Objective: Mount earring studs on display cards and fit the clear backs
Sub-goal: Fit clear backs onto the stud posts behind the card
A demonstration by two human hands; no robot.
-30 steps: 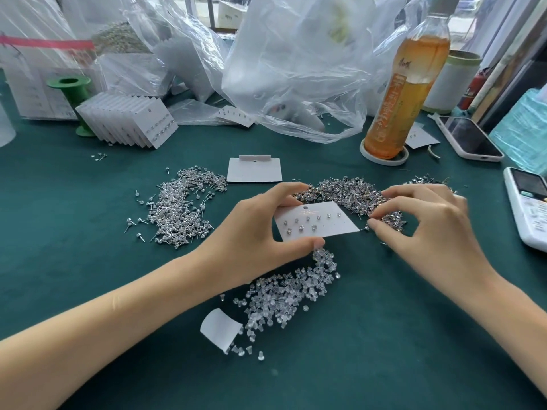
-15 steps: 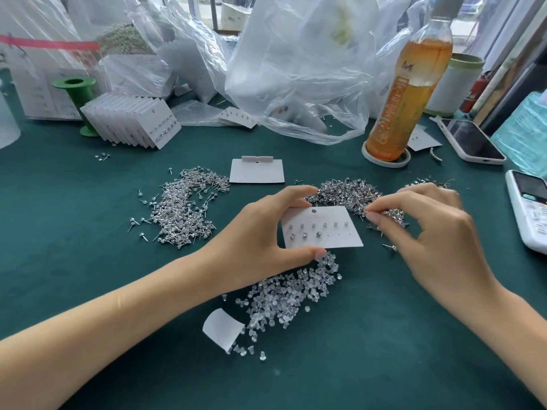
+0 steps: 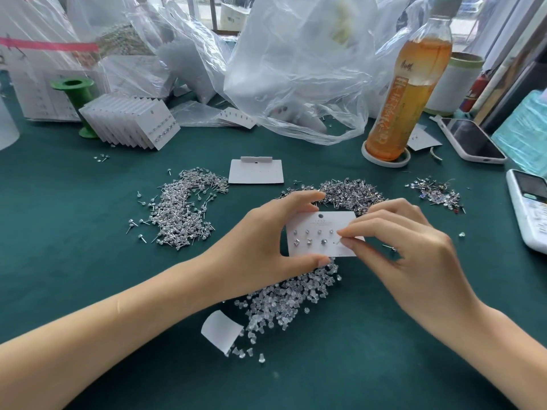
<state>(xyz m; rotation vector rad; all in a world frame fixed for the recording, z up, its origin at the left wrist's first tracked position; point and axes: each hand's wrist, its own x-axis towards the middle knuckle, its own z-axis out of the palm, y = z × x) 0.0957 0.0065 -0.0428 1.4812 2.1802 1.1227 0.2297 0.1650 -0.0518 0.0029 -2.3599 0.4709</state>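
Note:
My left hand point(image 3: 260, 241) pinches a white display card point(image 3: 313, 250) by its top and bottom edges, above the green table. Several studs sit in two rows on the card. My right hand point(image 3: 399, 247) pinches a small stud point(image 3: 338, 240) between thumb and forefinger, its tip at the card's right side. A heap of loose studs point(image 3: 177, 208) lies to the left, another heap of studs point(image 3: 349, 192) lies just behind the card. Clear backs point(image 3: 284, 300) are piled below the card.
A blank card point(image 3: 256, 172) lies behind my hands. A fanned stack of filled cards point(image 3: 133, 122) and a green spool point(image 3: 72, 87) stand at back left. Plastic bags point(image 3: 296, 69), a tea bottle point(image 3: 405, 90), a phone point(image 3: 470, 140) and a white remote point(image 3: 529, 208) are around.
My right hand has come away from the stud heap and moved left onto the card with a stud. The left hand has tilted the card's face up toward me.

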